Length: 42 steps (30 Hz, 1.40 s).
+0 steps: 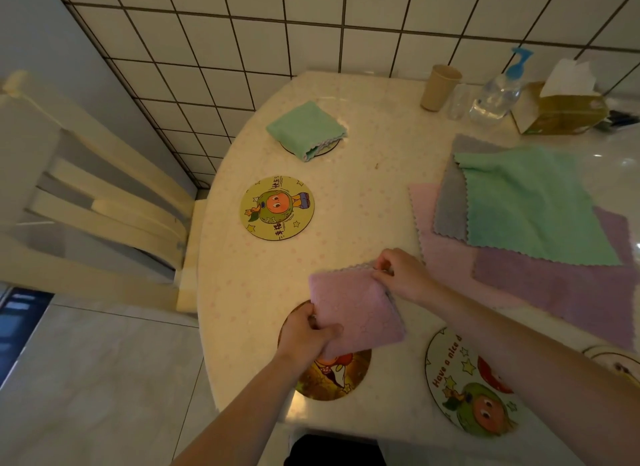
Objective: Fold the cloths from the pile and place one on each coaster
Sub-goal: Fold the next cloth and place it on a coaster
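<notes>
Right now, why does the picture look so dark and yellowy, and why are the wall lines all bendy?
Head view: the light is dim and warm, so the table looks yellowish; glare shines off its right edge beside the pile. The wide lens bends the wall tiles. The hands and pink cloth are slightly blurred.

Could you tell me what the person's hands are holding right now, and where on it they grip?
Both hold the folded pink cloth: left hand at its near-left corner, right hand at its far-right corner.
</notes>
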Available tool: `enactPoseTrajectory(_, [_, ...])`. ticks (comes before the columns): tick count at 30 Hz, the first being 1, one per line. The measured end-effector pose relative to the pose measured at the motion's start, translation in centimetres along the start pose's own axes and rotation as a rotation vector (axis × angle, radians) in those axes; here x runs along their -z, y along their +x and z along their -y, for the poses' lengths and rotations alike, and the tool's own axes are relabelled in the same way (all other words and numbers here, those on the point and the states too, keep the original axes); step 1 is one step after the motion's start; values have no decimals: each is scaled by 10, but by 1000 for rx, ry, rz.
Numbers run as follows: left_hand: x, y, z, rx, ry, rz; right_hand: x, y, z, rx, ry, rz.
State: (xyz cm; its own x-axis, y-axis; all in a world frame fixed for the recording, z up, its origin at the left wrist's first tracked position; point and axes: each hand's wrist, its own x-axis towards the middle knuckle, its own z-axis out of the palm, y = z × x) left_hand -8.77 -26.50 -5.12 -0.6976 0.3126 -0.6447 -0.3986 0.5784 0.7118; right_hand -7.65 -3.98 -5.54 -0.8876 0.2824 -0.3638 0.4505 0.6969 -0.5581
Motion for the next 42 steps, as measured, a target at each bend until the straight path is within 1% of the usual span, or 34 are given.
enactPoseTrajectory(4, [-7,-4,-1,-22,81,-110,3,6,5,24,-64,-87])
enactPoseTrajectory(7, [-11,-10,1,-31,133,-225,-1,8,6,57,-145,-74])
enactPoseTrajectory(10, [-10,-18,2,-22,177,-297,-2,8,5,89,-161,0])
enactPoseTrajectory(13, [-13,-22,-4,15,235,-268,3,8,7,82,-169,96])
enactPoseTrajectory(15, [-17,-21,-8,42,310,-255,5,10,7,66,-221,180])
enactPoseTrajectory(17, [-18,-18,-12,93,297,-246,6,14,7,69,-250,240])
enactPoseTrajectory(20, [-14,-14,-18,186,250,-160,13,19,7,67,-163,274])
enactPoseTrajectory(22, [-8,-11,-21,206,162,-108,19,23,8,49,-63,290])
enactPoseTrajectory(24, [1,-10,-23,187,-54,-89,26,26,11,21,80,285])
enactPoseTrajectory(26, [15,-7,-25,167,-262,-69,33,29,17,-29,280,274])
enactPoseTrajectory(28, [32,-2,-28,148,-410,-45,39,33,27,-72,455,276])
enactPoseTrajectory(30, [53,10,-34,113,-519,-45,44,42,40,-94,537,258])
enactPoseTrajectory(35, [106,50,-56,28,-599,-125,46,74,77,-132,703,193])
enactPoseTrajectory(42, [171,132,-80,-11,-565,-252,20,121,115,-342,858,91])
